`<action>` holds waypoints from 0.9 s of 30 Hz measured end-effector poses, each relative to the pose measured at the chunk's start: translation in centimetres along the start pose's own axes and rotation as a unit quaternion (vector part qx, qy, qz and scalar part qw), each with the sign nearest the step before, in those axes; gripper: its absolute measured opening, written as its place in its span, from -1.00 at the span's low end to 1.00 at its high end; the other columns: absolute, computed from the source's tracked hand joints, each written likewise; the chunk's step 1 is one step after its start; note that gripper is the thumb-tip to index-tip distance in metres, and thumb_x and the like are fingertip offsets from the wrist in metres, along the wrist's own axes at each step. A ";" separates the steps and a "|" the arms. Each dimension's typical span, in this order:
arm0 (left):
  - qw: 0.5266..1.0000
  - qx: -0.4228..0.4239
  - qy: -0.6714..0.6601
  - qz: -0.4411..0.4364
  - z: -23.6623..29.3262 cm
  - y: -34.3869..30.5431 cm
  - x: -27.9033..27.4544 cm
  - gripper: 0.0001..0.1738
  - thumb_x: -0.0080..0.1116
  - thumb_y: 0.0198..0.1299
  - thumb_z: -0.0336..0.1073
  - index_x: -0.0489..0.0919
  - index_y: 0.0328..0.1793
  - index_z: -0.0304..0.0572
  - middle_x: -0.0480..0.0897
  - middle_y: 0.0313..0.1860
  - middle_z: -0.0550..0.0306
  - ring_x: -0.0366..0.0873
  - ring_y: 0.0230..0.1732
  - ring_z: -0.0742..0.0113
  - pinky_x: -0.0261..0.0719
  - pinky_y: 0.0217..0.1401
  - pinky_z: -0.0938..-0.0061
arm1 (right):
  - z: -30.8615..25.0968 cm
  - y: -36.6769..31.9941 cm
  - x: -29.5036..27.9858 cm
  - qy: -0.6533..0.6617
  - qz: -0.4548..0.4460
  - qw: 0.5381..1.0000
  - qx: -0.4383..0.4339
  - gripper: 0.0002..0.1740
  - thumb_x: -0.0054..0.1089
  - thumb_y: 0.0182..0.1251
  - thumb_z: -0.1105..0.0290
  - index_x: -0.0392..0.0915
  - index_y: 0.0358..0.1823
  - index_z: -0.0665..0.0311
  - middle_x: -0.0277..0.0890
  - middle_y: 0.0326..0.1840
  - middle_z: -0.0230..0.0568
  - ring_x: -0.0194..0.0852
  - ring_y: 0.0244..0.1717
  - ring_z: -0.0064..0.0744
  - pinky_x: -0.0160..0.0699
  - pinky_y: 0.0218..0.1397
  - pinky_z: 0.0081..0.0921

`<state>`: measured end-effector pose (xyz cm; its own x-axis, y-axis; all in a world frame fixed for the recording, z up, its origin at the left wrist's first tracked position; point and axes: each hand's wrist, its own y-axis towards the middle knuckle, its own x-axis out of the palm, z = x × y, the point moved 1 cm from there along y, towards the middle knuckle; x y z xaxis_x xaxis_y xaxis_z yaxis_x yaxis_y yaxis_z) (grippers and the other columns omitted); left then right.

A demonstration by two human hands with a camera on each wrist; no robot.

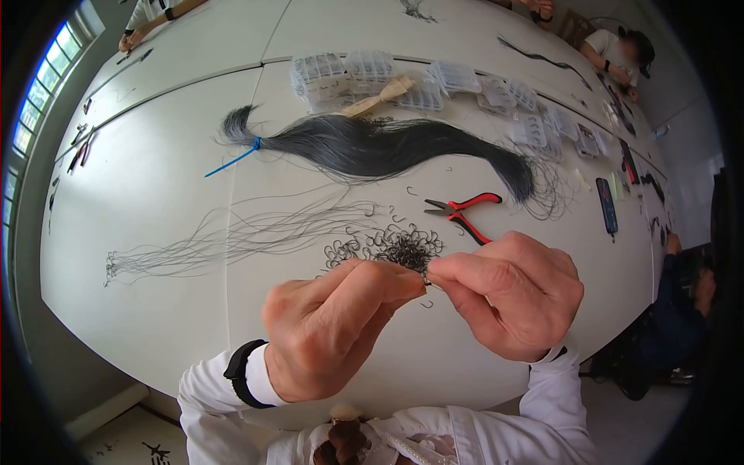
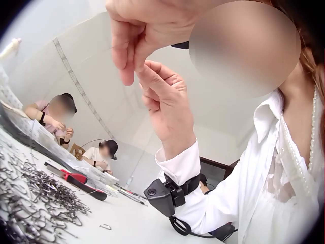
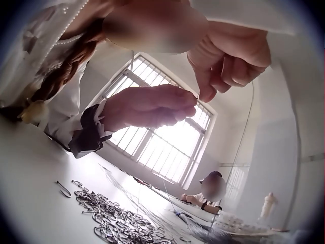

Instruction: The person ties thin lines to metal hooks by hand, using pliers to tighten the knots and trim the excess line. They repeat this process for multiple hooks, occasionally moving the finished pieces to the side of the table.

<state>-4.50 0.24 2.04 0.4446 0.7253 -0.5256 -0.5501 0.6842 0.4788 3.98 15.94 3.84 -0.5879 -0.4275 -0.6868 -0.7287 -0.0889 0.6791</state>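
While head view shows both hands (image 1: 333,329) (image 1: 508,294) pinching something dark (image 1: 428,284), left wrist's hides it.

The head view is looking forward and steeply down from above the left hand (image 1: 329,329) and right hand (image 1: 518,291), taking in much of the table (image 1: 147,318). The 2 wrist views are peering from low down, near the hooks (image 1: 403,248), angling upward: the left is facing the right wrist's camera (image 2: 160,197), the right a barred window (image 3: 167,157). All 3 are sharing both hands and the hooks.
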 end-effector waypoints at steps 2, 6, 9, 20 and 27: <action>1.000 0.002 -0.005 -0.003 0.0 0.0 0.0 -0.87 0.25 -0.05 -0.63 0.57 -0.40 -0.26 0.71 -0.45 0.10 0.69 -0.47 0.33 0.60 -0.47 0.61 | 0.2 0.2 -0.1 0.030 -0.017 0.999 0.032 -0.78 0.37 -0.17 0.66 0.64 -0.41 0.28 0.46 -0.60 -0.34 0.37 -0.67 -0.55 0.27 -0.68 -0.65; 1.000 -0.004 -0.020 -0.004 0.0 0.0 0.1 -0.87 0.26 -0.05 -0.62 0.56 -0.41 -0.27 0.70 -0.45 0.07 0.71 -0.45 0.32 0.63 -0.44 0.59 | 0.4 0.4 -0.2 0.136 -0.067 0.978 0.145 -0.84 0.34 -0.09 0.67 0.63 -0.42 0.32 0.47 -0.59 -0.32 0.40 -0.64 -0.63 0.31 -0.62 -0.70; 0.999 -0.006 -0.033 0.008 -0.1 0.0 0.4 -0.87 0.28 -0.04 -0.62 0.55 -0.42 -0.28 0.70 -0.46 0.06 0.71 -0.44 0.32 0.64 -0.44 0.59 | 1.0 0.1 0.2 0.250 -0.074 0.941 0.215 -0.88 0.32 -0.01 0.64 0.61 -0.40 0.34 0.48 -0.57 -0.30 0.42 -0.62 -0.60 0.33 -0.59 -0.70; 1.000 -0.001 0.001 0.022 -0.3 -0.2 0.4 -0.88 0.26 -0.01 -0.64 0.55 -0.40 -0.32 0.67 -0.50 0.04 0.68 -0.50 0.37 0.61 -0.48 0.62 | 1.1 0.0 0.5 0.405 -0.113 0.841 0.341 -0.94 0.24 0.13 0.66 0.59 -0.34 0.44 0.54 -0.40 -0.31 0.52 -0.37 -0.67 0.53 -0.33 -0.75; 0.997 -0.009 -0.055 0.048 -0.6 -0.5 0.9 -0.86 0.26 -0.03 -0.65 0.56 -0.35 -0.33 0.62 -0.51 0.08 0.66 -0.53 0.38 0.55 -0.57 0.61 | 0.6 -0.1 0.8 0.392 -0.093 0.851 0.337 -0.89 0.28 0.08 0.67 0.60 -0.33 0.42 0.54 -0.44 -0.30 0.54 -0.41 -0.64 0.51 -0.39 -0.74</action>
<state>-4.25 0.44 0.91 0.4634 0.7924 -0.3968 -0.6068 0.6100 0.5096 3.32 16.14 3.08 -0.2173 -0.9550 -0.2018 -0.9749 0.2022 0.0926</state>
